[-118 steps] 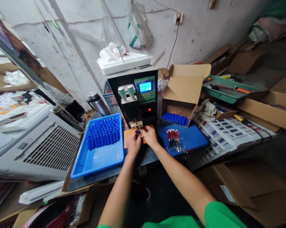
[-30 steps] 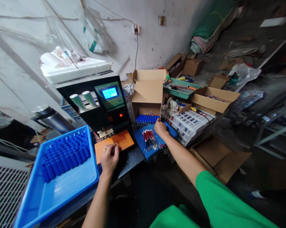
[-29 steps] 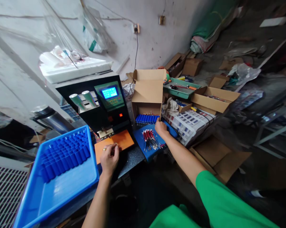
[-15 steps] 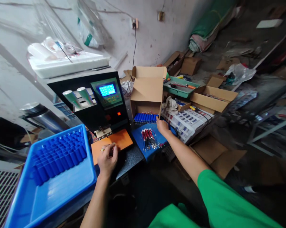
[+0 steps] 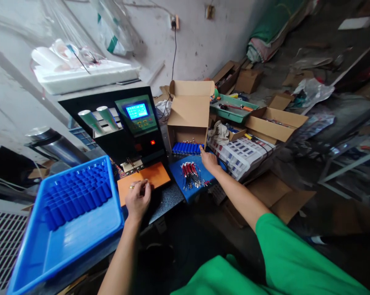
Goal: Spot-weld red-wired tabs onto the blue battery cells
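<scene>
Blue cylinders (image 5: 186, 148) lay in open carton (image 5: 188, 110), far right of orange board (image 5: 157, 175). Your right hand (image 5: 208, 159) met row's right end; grip unclear. Your left hand (image 5: 138, 199), curled narrow at board, contents unclear. Cylinders looked stiff, probably slippery; sides suited your hold.

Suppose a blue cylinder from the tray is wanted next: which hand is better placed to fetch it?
Probably the left hand: it is at the orange board, next to the blue tray of blue cylinders. The right hand is stretched out at the open cardboard box, farther from the tray.
</scene>
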A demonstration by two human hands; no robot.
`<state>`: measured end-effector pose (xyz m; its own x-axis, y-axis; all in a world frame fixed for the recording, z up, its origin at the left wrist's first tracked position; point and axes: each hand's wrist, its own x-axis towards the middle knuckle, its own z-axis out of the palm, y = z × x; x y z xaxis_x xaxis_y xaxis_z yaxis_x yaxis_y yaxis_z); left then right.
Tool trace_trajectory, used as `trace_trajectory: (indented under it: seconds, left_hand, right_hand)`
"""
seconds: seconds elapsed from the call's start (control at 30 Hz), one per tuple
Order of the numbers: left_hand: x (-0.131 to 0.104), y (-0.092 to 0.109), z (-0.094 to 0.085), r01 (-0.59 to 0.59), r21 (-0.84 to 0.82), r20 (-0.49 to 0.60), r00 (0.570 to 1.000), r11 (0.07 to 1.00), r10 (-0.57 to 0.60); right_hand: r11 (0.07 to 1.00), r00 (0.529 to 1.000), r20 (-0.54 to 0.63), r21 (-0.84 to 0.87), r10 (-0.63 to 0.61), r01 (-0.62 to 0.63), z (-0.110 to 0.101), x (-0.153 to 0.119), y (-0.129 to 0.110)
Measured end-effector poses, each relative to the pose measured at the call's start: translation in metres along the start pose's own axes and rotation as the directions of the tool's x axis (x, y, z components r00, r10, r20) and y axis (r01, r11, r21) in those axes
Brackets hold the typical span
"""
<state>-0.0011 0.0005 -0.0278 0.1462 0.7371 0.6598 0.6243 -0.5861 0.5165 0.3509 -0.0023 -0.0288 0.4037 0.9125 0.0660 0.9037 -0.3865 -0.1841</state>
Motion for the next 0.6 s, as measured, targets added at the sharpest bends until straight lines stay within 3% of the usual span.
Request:
trace_trajectory:
  seconds: [0.13, 0.23, 0.37, 0.6]
  left_hand:
    - [0.000, -0.001, 0.001, -0.003, 0.012, -0.002, 1.000, 1.000, 0.003]
    - [0.000, -0.002, 0.001, -0.001, 0.016, -0.002, 1.000, 1.000, 0.001]
    - [0.000, -0.001, 0.001, -0.001, 0.028, -0.009, 1.000, 1.000, 0.001]
    - [0.000, -0.002, 0.003, 0.035, 0.003, 0.016, 0.999, 0.999, -0.035]
  right_hand:
    - [0.988, 0.997, -0.056, 0.139, -0.052, 0.060, -0.001, -0.011, -0.007]
    - [0.976, 0.995, 0.080, 0.215, -0.052, 0.034, -0.001, -0.015, -0.012]
    - [0.982, 0.975, 0.222, 0.188, -0.032, -0.010, -0.002, -0.014, -0.021]
    - [0.977, 0.969, 0.243, 0.193, 0.045, -0.094, -0.009, -0.018, -0.020]
